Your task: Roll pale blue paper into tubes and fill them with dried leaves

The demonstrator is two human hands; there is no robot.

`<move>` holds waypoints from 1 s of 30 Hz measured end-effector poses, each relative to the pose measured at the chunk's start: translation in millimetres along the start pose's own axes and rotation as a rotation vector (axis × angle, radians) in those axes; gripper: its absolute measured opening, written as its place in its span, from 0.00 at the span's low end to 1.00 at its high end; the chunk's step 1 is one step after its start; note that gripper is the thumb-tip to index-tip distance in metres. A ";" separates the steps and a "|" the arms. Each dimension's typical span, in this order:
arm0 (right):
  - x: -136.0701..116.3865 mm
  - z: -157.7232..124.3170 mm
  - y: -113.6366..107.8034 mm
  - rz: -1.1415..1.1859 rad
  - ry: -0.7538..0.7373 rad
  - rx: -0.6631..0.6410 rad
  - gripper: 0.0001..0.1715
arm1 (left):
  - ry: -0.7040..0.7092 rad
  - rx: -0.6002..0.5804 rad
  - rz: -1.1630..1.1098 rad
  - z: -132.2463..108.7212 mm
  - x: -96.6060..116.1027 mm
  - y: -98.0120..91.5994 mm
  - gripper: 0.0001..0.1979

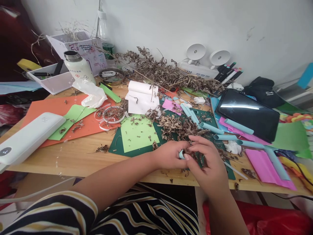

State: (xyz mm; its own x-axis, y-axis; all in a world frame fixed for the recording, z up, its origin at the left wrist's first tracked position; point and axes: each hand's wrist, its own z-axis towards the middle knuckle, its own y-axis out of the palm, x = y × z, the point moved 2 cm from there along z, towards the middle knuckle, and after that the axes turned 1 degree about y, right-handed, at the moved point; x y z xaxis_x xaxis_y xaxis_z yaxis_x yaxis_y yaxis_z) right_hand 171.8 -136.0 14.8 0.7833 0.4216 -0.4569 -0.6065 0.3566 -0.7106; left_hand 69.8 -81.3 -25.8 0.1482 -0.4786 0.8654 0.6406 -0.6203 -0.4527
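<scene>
My left hand (pixel 171 155) is closed round a small light-blue paper tube (pixel 181 154), whose end shows above the fist. My right hand (pixel 207 160) meets it from the right, thumb at the tube's rim and fingers curled over bits of dried leaves (pixel 189 151). Just beyond both hands, a heap of crumbled dried leaves (pixel 171 125) lies on a green cutting mat (pixel 141 150). Several light-blue paper tubes (pixel 211 128) lie to the right of the heap. A light green paper sheet (pixel 137 133) strewn with leaf bits rests left of it.
Dried branches (pixel 151 67) lie along the wall near a white router (pixel 198 68). A black tablet (pixel 248 112) and pink paper (pixel 266 169) are at right. On the left are an open bottle (pixel 79 67), orange paper (pixel 70 127), a tape ring (pixel 113 115) and a white power bank (pixel 31 138).
</scene>
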 end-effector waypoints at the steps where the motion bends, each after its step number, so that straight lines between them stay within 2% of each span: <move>1: 0.1 0.3 0.4 0.011 -0.005 -0.001 0.08 | 0.002 -0.002 0.003 0.0 0.2 -0.1 0.07; 8: -1.7 0.1 -5.0 -0.150 -0.096 -0.068 0.05 | -0.023 -0.032 0.028 -0.1 1.7 -0.9 0.08; 15: -4.6 -2.7 -14.3 -0.270 -0.120 -0.342 0.08 | 0.030 -0.087 -0.005 -0.8 3.8 0.7 0.10; 18: -1.5 -8.7 -18.3 -0.129 -0.165 -0.258 0.09 | 0.028 -0.078 0.038 -0.4 3.8 2.4 0.09; 21: 6.0 -14.4 -20.3 0.066 -0.051 0.021 0.10 | 0.020 -0.010 -0.032 -0.3 2.0 1.6 0.09; 22: 8.5 -15.2 -19.1 0.081 -0.005 0.073 0.10 | 0.016 0.018 -0.067 -0.5 1.0 0.8 0.09; 24: 10.5 -13.8 -13.9 0.020 0.015 0.038 0.11 | 0.006 0.051 -0.101 -1.0 -0.8 -0.8 0.10; 27: 8.9 -8.5 -6.5 -0.106 -0.056 -0.129 0.14 | -0.026 0.048 -0.082 -1.7 -2.5 -2.0 0.11; 30: 5.9 -4.4 -6.8 -0.134 -0.106 -0.154 0.13 | -0.026 0.041 -0.079 -1.7 -2.4 -2.0 0.12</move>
State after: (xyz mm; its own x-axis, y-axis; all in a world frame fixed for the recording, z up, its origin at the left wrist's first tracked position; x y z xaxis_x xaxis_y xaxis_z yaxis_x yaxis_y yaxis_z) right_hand 181.1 -139.6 14.5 0.8317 0.4672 -0.3001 -0.4639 0.2875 -0.8380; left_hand 66.9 -80.0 -27.3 0.1147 -0.4124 0.9037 0.6811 -0.6296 -0.3738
